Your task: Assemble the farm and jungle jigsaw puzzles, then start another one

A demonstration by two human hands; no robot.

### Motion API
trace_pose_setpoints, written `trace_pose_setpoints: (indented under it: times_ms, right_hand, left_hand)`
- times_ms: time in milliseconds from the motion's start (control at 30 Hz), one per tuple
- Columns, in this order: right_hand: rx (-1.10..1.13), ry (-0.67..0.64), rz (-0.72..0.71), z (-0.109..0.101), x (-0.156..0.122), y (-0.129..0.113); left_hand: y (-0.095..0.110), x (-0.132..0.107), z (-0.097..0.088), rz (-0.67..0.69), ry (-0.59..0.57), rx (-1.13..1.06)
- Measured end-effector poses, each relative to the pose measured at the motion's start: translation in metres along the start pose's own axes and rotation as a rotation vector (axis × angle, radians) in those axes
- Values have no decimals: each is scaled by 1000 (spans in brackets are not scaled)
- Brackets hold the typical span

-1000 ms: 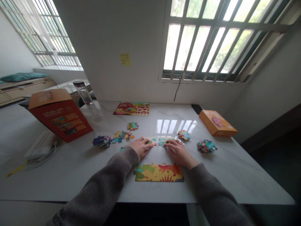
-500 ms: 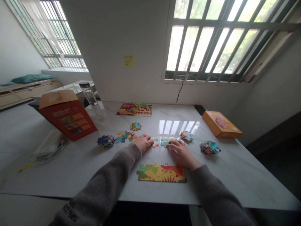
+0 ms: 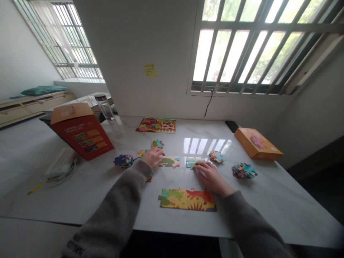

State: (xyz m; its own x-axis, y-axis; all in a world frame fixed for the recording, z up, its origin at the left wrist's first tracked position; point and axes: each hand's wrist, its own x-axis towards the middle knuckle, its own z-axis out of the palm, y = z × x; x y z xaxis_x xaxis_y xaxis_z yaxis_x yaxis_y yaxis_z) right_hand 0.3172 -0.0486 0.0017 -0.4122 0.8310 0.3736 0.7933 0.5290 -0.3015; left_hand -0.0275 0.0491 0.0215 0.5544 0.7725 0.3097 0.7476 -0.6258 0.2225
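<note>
Looking in on the head view, finding the left hand [image 3: 152,157] low over the bench [image 3: 113,200], just left of the tree pieces [image 3: 168,162] and partly covering some yellow loose pieces [image 3: 141,153]. Cannot tell this grip as apart or together — hidden under the knuckles.

Over to the right hand [image 3: 211,174] — with a loose grip, thumb apart from fingers, laying fingertips on the teal-and-pale pieces [image 3: 191,163]. Leaving a gap between these and the tree pieces.

Nearer the body, seeing the joined strip [image 3: 187,199] flat on the bench, with green and red shapes on yellow. Beyond the left hand, catching a small stack [image 3: 158,144], then the barn picture [image 3: 156,125] farther back. Leftward, spotting a dark pile [image 3: 123,160] and the red box [image 3: 82,136]. Rightward, picking out a pale pile [image 3: 217,156], a teal pile [image 3: 244,170] and the orange box [image 3: 258,143].
</note>
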Motion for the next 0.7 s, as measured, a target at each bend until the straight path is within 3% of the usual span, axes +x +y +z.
trace_pose_setpoints:
  times_ms: [100,267,367,533,700]
  right_hand:
    - [-3,2,0,0,0,0]
    - [-13,0,15,1,1,1]
    - [-8,-10,14,2,1,2]
    - [4,10,8,4,0,4]
    - [8,7,-5,4,0,4]
  left_hand:
    - [-18,-4,-10,-181,100,28]
    - [-28,7,-13,-359,109,40]
    - [-30,25,-16,-335,86,55]
    - [-44,56,-20,-290,-145,141]
    - [-50,62,-25,-264,-240,185]
